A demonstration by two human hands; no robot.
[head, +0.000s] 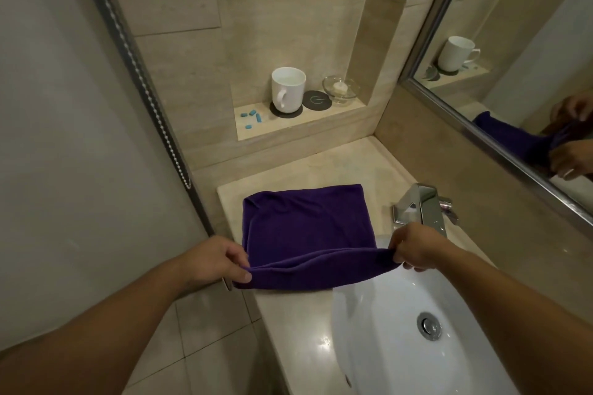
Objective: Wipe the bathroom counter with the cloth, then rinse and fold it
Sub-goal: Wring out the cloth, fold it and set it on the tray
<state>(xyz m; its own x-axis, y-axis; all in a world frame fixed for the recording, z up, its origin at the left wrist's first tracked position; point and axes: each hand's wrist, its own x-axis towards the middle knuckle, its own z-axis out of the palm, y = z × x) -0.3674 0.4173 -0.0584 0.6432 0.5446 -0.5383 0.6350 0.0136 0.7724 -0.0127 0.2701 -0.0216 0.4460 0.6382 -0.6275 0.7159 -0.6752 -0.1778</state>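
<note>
item: purple cloth (308, 228), lying flat on the beige stone surface (295, 308) just left of the white sink (401, 346). its near edge is lifted off the stone and its right corner is hanging over the basin rim.

hands: i am seeing the left hand (221, 258) pinching the near left corner between thumb and fingers, and the right hand (414, 247) pinching the near right corner, with the edge stretched fairly taut between them. both are closed on the fabric, neither spread.

step in hand, as i am judging it: folding, with the near half being carried over toward the far edge.

how i am doing it well:
- keeping both corners at even height so the edge is staying straight.
- holding light tension so no crease is bunching in the middle, where a ripple is showing now.
- aiming the two held corners at the two far corners and laying them down together.
- steering the right corner clear of the chrome tap (423, 205) and the wet basin.
- smoothing flat with a palm once it is lying down.

also listed: white mug (287, 90) on a dark coaster, a second dark coaster (317, 100), a glass dish (340, 88), small blue pieces (252, 119), all on the wall niche shelf; mirror (529, 58) at right.

writing: i am reading no brand, label or text anywhere; the bare coaster is showing only a pale ring-like mark, too small to identify.
</note>
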